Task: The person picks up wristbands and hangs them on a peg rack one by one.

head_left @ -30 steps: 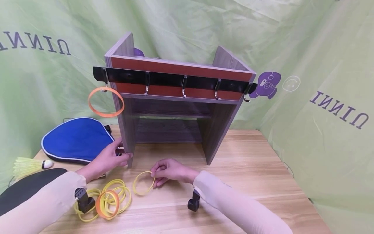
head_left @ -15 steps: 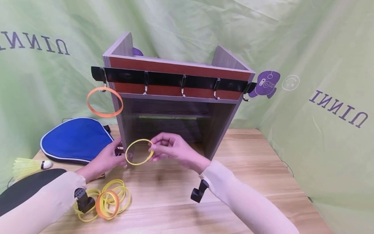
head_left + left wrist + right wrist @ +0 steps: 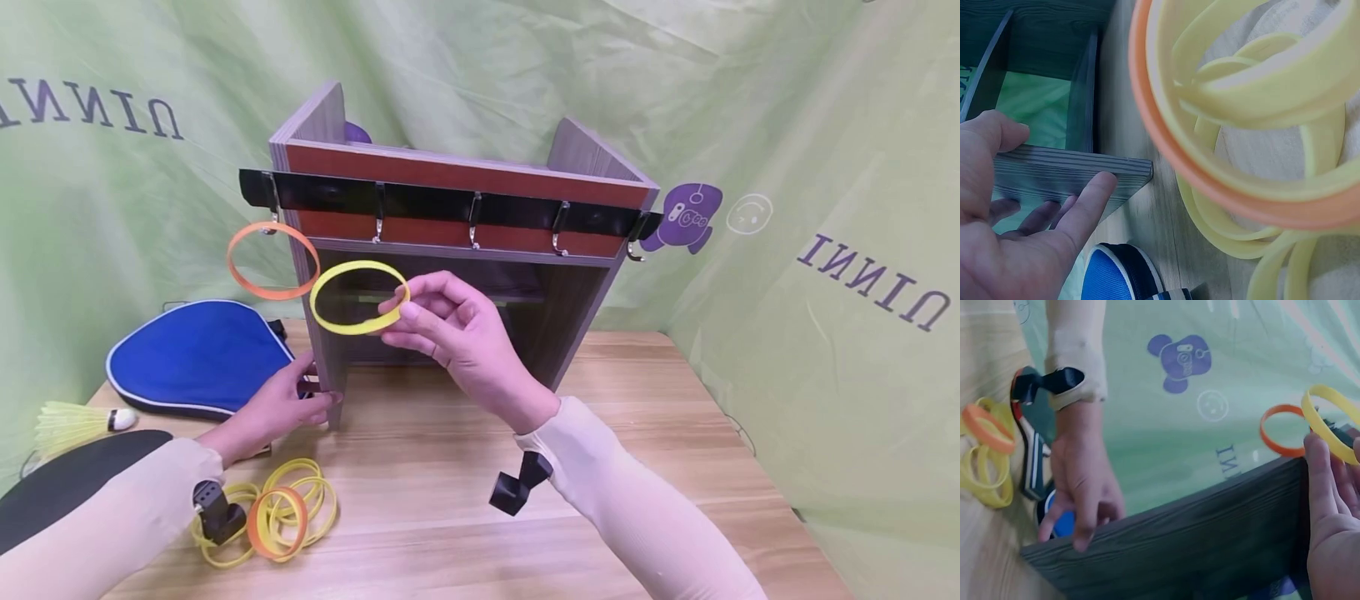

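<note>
My right hand [image 3: 468, 342] pinches a yellow ring [image 3: 358, 329] by its right edge, in front of the upper opening of a small wooden shelf [image 3: 558, 325]. In the right wrist view that yellow ring [image 3: 1325, 434] is partly cut off by the frame edge. My left hand [image 3: 281, 408] grips the lower front edge of the shelf's left side panel [image 3: 1085, 165], thumb on one face and fingers on the other. An orange ring [image 3: 234, 268] hangs from the leftmost hook of a black hook rail [image 3: 427, 200] across the shelf's front. The other hooks carry nothing.
Several yellow rings [image 3: 330, 521] and an orange ring [image 3: 252, 533] lie in a pile near my left forearm. At left are a blue racket case [image 3: 195, 354], a shuttlecock [image 3: 75, 423] and a dark paddle [image 3: 67, 483]. Green curtains [image 3: 825, 150] surround the wooden table [image 3: 637, 467].
My right hand has lifted the yellow ring from near the tabletop to just below the hook rail. My left hand stays on the side panel.
</note>
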